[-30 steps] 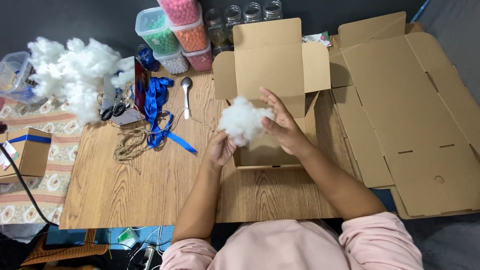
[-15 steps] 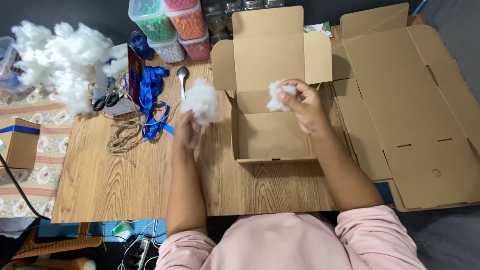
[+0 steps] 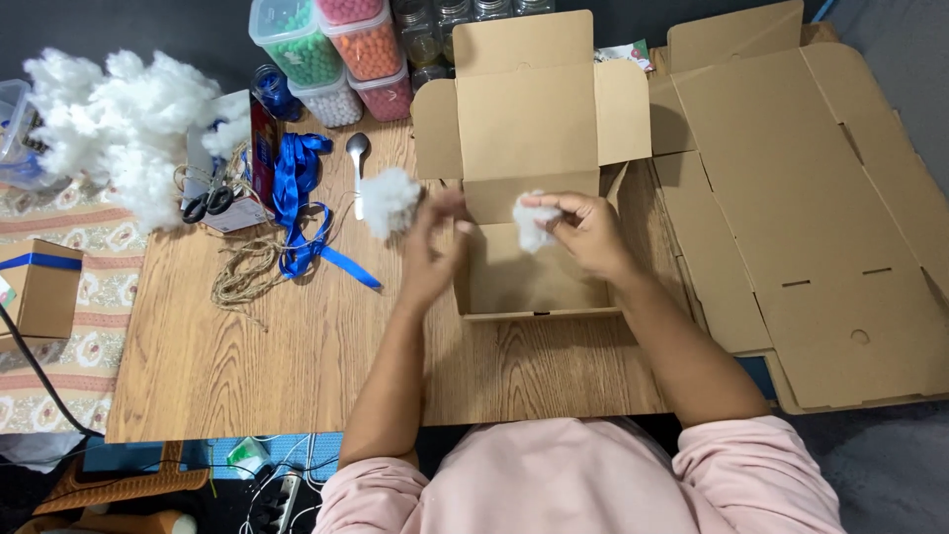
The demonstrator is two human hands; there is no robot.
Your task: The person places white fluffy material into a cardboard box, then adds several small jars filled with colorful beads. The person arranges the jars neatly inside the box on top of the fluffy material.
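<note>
Holding a larger tuft of white stuffing at the tips of its fingers, the left hand hovers over the left wall of the open cardboard box; the tuft sticks out to the left of the fingers, above the tabletop and just beside a metal spoon. The right hand pinches a smaller tuft of stuffing between thumb and fingers, closed narrowly around it, over the box's bare inside. The two tufts are apart, with the left hand's fingers between them. The box stands with its lid flap up and side flaps spread. To the left lie a blue ribbon, a tangle of twine, scissors and a big heap of white stuffing. Flat cardboard sheets lie to the right of the box.
</note>
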